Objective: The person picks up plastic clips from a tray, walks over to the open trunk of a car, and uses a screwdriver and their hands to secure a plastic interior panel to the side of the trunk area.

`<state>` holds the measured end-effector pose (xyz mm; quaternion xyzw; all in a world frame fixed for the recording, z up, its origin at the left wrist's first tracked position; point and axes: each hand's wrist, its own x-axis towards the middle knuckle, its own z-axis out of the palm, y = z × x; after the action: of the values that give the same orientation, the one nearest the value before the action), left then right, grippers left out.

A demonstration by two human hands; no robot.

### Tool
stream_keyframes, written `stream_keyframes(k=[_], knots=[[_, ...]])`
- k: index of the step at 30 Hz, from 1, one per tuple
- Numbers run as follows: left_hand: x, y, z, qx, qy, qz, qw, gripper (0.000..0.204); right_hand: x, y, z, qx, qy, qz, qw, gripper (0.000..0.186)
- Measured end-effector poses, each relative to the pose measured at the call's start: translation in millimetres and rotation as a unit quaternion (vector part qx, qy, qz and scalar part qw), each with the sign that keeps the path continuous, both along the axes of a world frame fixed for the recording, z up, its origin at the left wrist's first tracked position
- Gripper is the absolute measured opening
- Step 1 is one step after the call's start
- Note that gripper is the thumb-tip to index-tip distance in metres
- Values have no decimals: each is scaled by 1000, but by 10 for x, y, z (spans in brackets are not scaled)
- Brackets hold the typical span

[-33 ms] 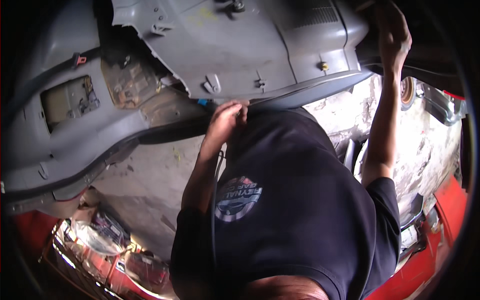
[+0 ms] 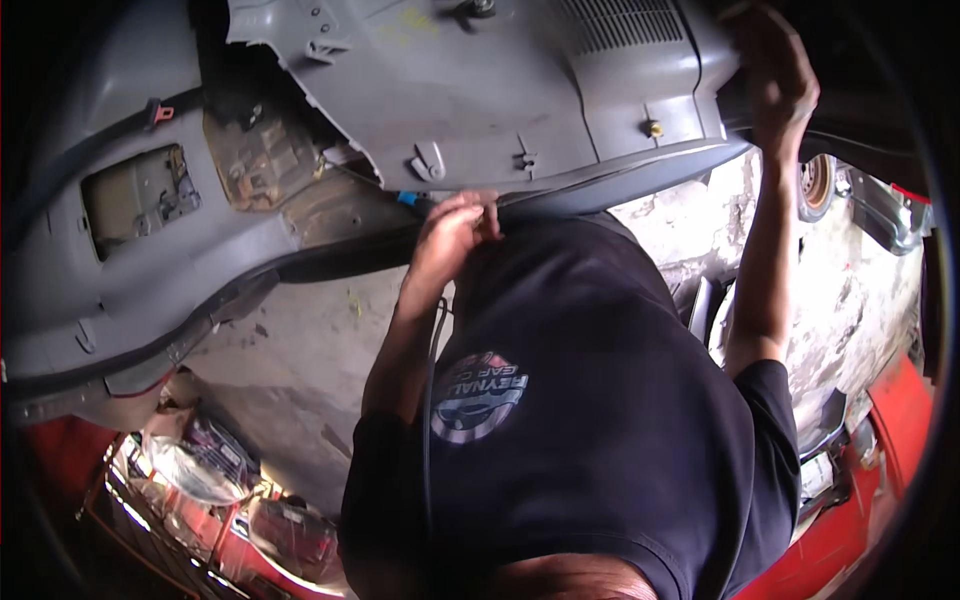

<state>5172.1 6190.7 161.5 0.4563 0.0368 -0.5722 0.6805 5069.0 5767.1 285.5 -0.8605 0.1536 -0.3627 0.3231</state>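
A large grey plastic trim panel (image 2: 470, 95), with moulded clips and a slotted vent, spans the upper middle with its clip side showing. My left hand (image 2: 455, 238) is closed at the panel's lower edge, the fingers curled up against it. At the panel's right end, my right hand (image 2: 785, 85) reaches up and bends round it; its fingertips fade into the dark. A yellow clip (image 2: 654, 129) sits near the lower right of the panel. Just left of my left fingers, a small blue piece (image 2: 407, 198) shows under the edge.
To the left is a grey car interior side (image 2: 150, 270) with a rectangular opening and exposed brown metal. A dark seal (image 2: 340, 265) runs along its sill. Bagged parts (image 2: 205, 465) lie at lower left; a wheel (image 2: 817, 185) and red panels (image 2: 905, 400) are at right.
The grey panel has tilted slightly, so more of its vent shows. My right hand has shifted a little to the left; my left hand stays at the lower edge.
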Motion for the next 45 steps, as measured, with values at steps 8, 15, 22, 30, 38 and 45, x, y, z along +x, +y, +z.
stream_keyframes(k=[8,15,22,30,38,45], knots=[[-34,-342,496,-152,101,109,977,50,-46,1970,-447,171,212,252,928,26],[-93,-170,465,-168,152,126,966,54,-15,2277,-456,141,196,256,936,27],[-63,-61,438,-216,217,126,944,48,14,2504,-592,91,170,258,947,31],[-188,-121,324,5,-105,21,994,25,-162,2577,-673,184,235,174,938,23],[-138,-258,325,133,-350,-98,922,20,-170,2513,-697,182,260,150,937,29],[24,-309,156,155,-405,-16,901,24,-530,2370,-999,377,295,82,874,30]])
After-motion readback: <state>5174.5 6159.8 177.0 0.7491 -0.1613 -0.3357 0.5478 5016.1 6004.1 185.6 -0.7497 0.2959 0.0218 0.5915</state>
